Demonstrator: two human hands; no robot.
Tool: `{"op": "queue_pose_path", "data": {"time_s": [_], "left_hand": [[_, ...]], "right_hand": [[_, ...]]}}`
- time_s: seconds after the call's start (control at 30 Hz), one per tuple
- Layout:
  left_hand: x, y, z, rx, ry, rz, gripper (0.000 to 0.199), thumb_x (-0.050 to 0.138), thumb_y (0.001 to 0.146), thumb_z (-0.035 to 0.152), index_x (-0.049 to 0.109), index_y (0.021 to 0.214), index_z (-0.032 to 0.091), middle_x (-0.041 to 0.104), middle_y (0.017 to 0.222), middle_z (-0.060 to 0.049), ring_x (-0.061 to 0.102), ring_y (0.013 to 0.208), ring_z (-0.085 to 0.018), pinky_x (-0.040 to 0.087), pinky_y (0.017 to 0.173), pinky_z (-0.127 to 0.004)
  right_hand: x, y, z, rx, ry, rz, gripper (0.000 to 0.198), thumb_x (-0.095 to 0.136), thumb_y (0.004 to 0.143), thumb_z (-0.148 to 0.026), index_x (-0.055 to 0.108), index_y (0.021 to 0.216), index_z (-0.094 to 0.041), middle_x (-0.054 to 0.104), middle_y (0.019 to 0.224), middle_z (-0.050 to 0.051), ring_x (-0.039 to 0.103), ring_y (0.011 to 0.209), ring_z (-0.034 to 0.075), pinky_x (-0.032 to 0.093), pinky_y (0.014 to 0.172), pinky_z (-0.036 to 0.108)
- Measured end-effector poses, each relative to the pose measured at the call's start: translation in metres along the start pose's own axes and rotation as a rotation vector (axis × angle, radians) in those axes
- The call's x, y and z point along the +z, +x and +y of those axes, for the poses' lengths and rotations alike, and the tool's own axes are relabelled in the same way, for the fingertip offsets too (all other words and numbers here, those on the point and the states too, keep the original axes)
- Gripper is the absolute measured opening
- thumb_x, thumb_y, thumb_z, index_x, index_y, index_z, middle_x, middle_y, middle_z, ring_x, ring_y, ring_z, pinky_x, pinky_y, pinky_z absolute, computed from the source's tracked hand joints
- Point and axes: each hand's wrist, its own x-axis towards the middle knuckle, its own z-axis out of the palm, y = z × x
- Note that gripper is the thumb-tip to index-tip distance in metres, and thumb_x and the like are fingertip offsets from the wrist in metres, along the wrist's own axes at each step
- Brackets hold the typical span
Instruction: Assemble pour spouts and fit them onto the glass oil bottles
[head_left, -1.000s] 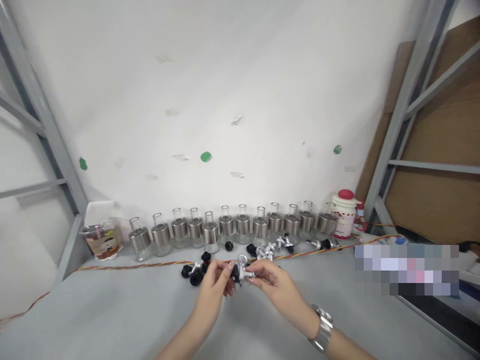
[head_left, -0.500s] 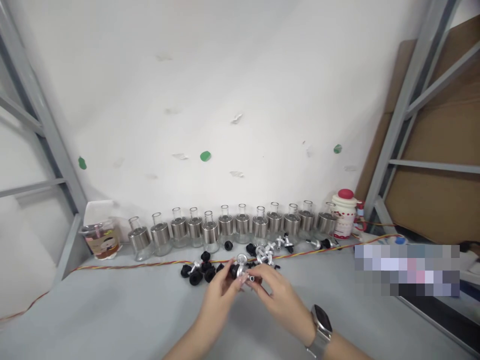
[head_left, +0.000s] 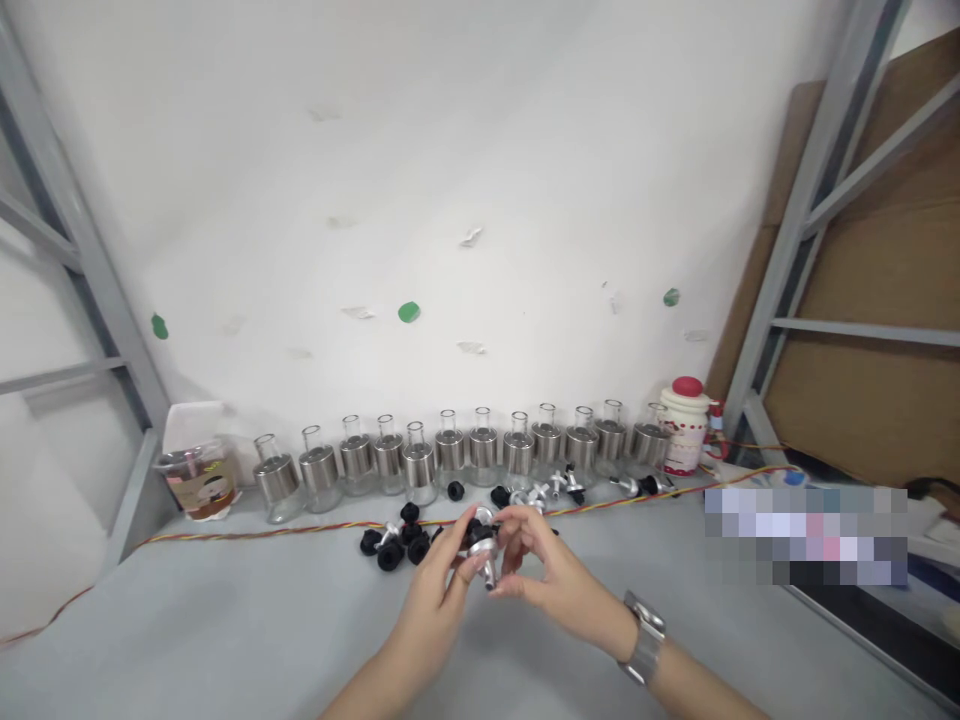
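Note:
Over the front middle of the table, my left hand (head_left: 441,580) grips a bottle pourer (head_left: 482,548) made of silver metal and black rubber. Its narrow spout points down towards me. My right hand (head_left: 544,570) is curled at the pourer's right side; its thumb meets the spout tip and its fingertips are at the upper end. Left of my hands lies a cluster of black stoppers (head_left: 390,555) with a few silver spouts among them. Behind my fingers are more silver spouts (head_left: 538,495), partly hidden.
Several glass bottles (head_left: 420,465) with steel sleeves stand in a row along the wall. A lidded cup (head_left: 199,480) is at their left end, a white jar with a red top (head_left: 684,430) at their right. A twisted red-yellow wire (head_left: 277,533) crosses the table (head_left: 225,620).
The pourer has turned so its spout points downwards instead of to the right. My right hand has shifted its hold, with thumb and forefinger wider apart.

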Motion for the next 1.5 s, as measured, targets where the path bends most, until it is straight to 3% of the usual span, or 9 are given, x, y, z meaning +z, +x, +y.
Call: {"op": "queue_pose_path", "data": {"time_s": [0.13,0.27,0.53,0.83,1.0,1.27,1.5], "left_hand": [[0.002,-0.001,-0.004,0.028,0.008,0.0,0.043,0.044,0.085,0.029,0.038,0.126,0.022,0.054,0.117,-0.008,0.054,0.098,-0.019,0.041,0.087,-0.034],[0.0,-0.001,-0.008,0.111,0.088,-0.018,0.035,0.047,0.083,0.026,0.045,0.118,0.02,0.058,0.109,-0.008,0.054,0.098,-0.02,0.042,0.086,-0.036],[-0.004,-0.001,-0.013,0.265,0.478,-0.086,0.037,0.048,0.083,0.025,0.043,0.119,0.021,0.059,0.105,-0.008,0.054,0.096,-0.021,0.044,0.084,-0.04],[-0.004,0.001,-0.011,0.406,0.948,-0.111,0.039,0.045,0.083,0.039,0.044,0.115,0.016,0.058,0.105,-0.011,0.055,0.094,-0.025,0.045,0.078,-0.041],[-0.004,0.0,-0.009,0.359,0.991,-0.148,0.032,0.044,0.083,0.04,0.049,0.104,0.016,0.058,0.097,-0.009,0.055,0.087,-0.024,0.044,0.073,-0.038],[-0.002,-0.003,0.002,0.309,1.002,-0.318,0.012,0.04,0.086,0.02,0.052,0.088,0.019,0.057,0.088,-0.004,0.053,0.079,-0.02,0.041,0.069,-0.032],[-0.001,-0.002,-0.008,0.294,0.983,-0.207,0.026,0.041,0.086,0.031,0.049,0.104,0.015,0.058,0.098,-0.009,0.054,0.086,-0.023,0.042,0.073,-0.036]], "right_hand": [[-0.003,-0.003,0.003,-0.03,-0.223,-0.044,0.065,0.073,0.062,-0.035,0.038,0.115,-0.024,0.053,0.095,0.002,0.053,0.079,0.016,0.044,0.075,0.031],[-0.003,-0.004,0.002,-0.047,-0.381,-0.055,0.066,0.07,0.064,-0.038,0.037,0.119,-0.024,0.055,0.098,0.004,0.054,0.078,0.017,0.044,0.073,0.031],[-0.001,-0.004,0.0,-0.12,-0.687,-0.094,0.059,0.063,0.065,-0.022,0.041,0.12,-0.018,0.056,0.111,0.008,0.052,0.095,0.022,0.038,0.085,0.034],[0.003,-0.004,0.006,-0.151,-0.837,-0.118,0.048,0.062,0.064,-0.024,0.049,0.109,-0.014,0.06,0.102,0.009,0.053,0.094,0.024,0.033,0.086,0.038],[0.004,-0.005,0.006,-0.177,-0.884,-0.091,0.044,0.061,0.064,-0.026,0.05,0.105,-0.014,0.06,0.097,0.008,0.053,0.089,0.024,0.031,0.084,0.038],[0.008,-0.007,0.007,-0.197,-0.943,-0.076,0.029,0.06,0.06,-0.032,0.052,0.083,-0.016,0.058,0.083,0.005,0.051,0.077,0.021,0.032,0.078,0.036],[0.007,-0.006,0.007,-0.217,-0.953,-0.063,0.025,0.056,0.062,-0.027,0.051,0.085,-0.016,0.058,0.082,0.005,0.05,0.076,0.021,0.03,0.076,0.035]]}}
